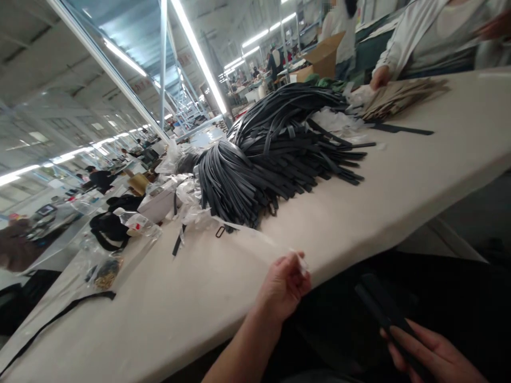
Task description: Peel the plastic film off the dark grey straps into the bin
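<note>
Both hands of the person are in view at the near edge of the table [191, 314], and each one is closed around something. With bent fingers and thumb, the left hand [281, 287] pinches the end of a thin whitish plastic strip [255, 234], which stretches over the table toward the white plastic wrapping [195, 210] beside the pile of dark grey straps [275, 159]. At the lower right, the right hand [433, 348] grips a folded dark strap [381, 300], which lies between the fingers and points up and to the left, in front of a dark area below the table edge; whether it is one piece or two, I cannot tell. So this strap is directly in the right hand and well apart from the left one, while the large pile lies farther forward, beyond the left hand and not touching either hand. Near the pile's front edge rests a small black rectangular ring [220, 232], and to its left a short black strip [179, 242]. Farther left are a clear plastic bottle [138, 222], a clear bag with brass-coloured small parts [107, 274] and a long black strap [59, 314]. Across the table, a co-worker's hand [380, 78] touches a beige bundle [403, 98].
</note>
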### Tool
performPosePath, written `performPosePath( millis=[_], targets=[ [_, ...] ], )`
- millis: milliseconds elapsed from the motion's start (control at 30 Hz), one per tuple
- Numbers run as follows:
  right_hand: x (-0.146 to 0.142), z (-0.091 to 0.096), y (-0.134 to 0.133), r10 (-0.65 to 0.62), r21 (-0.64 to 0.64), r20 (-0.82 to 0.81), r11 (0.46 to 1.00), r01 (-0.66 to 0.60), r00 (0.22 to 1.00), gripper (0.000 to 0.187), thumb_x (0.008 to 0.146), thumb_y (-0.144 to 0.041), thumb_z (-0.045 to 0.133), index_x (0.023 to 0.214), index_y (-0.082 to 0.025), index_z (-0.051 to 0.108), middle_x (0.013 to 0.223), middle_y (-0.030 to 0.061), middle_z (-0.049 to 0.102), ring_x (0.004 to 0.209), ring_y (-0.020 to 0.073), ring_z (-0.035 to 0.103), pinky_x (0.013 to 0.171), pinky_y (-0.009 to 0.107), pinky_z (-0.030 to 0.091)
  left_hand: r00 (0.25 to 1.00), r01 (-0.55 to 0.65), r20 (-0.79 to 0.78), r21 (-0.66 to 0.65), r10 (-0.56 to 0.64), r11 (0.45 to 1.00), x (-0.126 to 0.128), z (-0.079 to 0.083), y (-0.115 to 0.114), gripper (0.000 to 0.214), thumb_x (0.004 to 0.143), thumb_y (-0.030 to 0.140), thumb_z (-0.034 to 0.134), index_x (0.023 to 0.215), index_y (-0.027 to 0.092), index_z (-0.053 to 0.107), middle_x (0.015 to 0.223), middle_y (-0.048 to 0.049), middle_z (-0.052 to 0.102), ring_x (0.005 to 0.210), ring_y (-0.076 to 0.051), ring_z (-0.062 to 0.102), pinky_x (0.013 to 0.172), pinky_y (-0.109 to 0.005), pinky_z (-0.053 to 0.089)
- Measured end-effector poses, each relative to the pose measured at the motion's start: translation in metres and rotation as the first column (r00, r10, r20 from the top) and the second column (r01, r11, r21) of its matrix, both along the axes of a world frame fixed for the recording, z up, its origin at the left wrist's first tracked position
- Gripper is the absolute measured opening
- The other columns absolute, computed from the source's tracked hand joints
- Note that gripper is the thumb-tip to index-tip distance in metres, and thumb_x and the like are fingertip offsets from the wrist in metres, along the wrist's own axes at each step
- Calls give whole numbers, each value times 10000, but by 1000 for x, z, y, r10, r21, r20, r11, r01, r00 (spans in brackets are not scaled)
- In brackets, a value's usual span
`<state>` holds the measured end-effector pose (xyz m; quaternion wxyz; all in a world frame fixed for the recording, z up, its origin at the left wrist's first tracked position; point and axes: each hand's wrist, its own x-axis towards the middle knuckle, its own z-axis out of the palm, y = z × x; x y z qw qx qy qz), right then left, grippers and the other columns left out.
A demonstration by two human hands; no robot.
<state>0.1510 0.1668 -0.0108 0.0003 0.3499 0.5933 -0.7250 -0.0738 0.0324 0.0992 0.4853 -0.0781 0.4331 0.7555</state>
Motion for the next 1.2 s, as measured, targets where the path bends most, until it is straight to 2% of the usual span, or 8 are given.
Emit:
performPosePath(
  millis=[67, 100, 200, 333, 433, 567, 800, 1200],
  targets=[
    [6, 20, 1, -55, 62, -21, 996, 57, 998, 588, 747, -767, 594, 797, -184, 653, 598, 28, 617, 432, 138, 514, 428, 244, 408, 993, 117, -4, -27, -117, 993, 33, -13, 8, 422, 639, 407, 858, 870, 109, 669, 710, -35, 681, 588, -121, 651, 515, -190, 515],
    [10, 28, 1, -71, 103, -36, 992, 75, 997, 593, 768, -768, 577, 822, -182, 653, 604, 23, 619, 443, 139, 521, 441, 244, 420, 990, 137, -11, -38, -137, 990, 44, -19, 11, 465, 581, 432, 886, 836, 108, 671, 729, -48, 697, 619, -135, 667, 536, -197, 523],
    [24, 48, 0, -39, 227, -56, 973, 50, 998, 589, 830, -759, 515, 860, -185, 645, 632, 18, 627, 465, 144, 538, 475, 253, 442, 996, 83, -27, -54, -85, 995, 59, -32, 16, 492, 498, 456, 916, 742, 126, 645, 688, -25, 693, 635, -121, 661, 580, -188, 521],
    [35, 63, -8, 100, 332, 10, 938, -98, 995, 560, 889, -726, 434, 818, -207, 631, 653, 13, 629, 484, 147, 548, 484, 251, 450, 999, -37, -31, -63, 35, 997, 56, -37, 17, 494, 473, 448, 927, 692, 147, 602, 604, 32, 642, 557, -84, 616, 576, -186, 510],
    [30, 67, -18, 195, 401, 40, 895, -195, 980, 539, 936, -671, 383, 730, -219, 591, 631, 2, 607, 499, 147, 560, 488, 244, 447, 998, -68, -16, -88, 67, 994, 52, -36, 16, 527, 444, 477, 929, 720, 141, 631, 662, 4, 681, 599, -116, 655, 591, -211, 528],
    [12, 72, -25, 263, 458, 48, 852, -255, 964, 491, 977, -590, 353, 716, -225, 554, 561, -22, 557, 489, 149, 564, 501, 245, 441, 998, -54, -16, -85, 52, 995, 54, -35, 14, 535, 460, 503, 918, 750, 134, 661, 704, -30, 713, 654, -153, 687, 617, -234, 546],
    [-7, 77, -24, 267, 579, 96, 769, -272, 959, 392, 965, -509, 352, 745, -237, 530, 539, -33, 552, 480, 163, 586, 512, 262, 425, 998, -45, -35, -64, 42, 997, 55, -35, 10, 510, 477, 486, 917, 749, 140, 661, 724, -33, 723, 654, -137, 670, 629, -234, 539],
    [-5, 83, -25, 260, 532, 63, 808, -253, 964, 422, 960, -531, 334, 719, -234, 514, 551, -26, 566, 448, 154, 576, 492, 260, 452, 991, -63, -118, -54, 57, 997, 52, -39, 9, 433, 552, 471, 886, 757, 144, 690, 777, -34, 721, 690, -120, 657, 663, -222, 521]
  ],
)
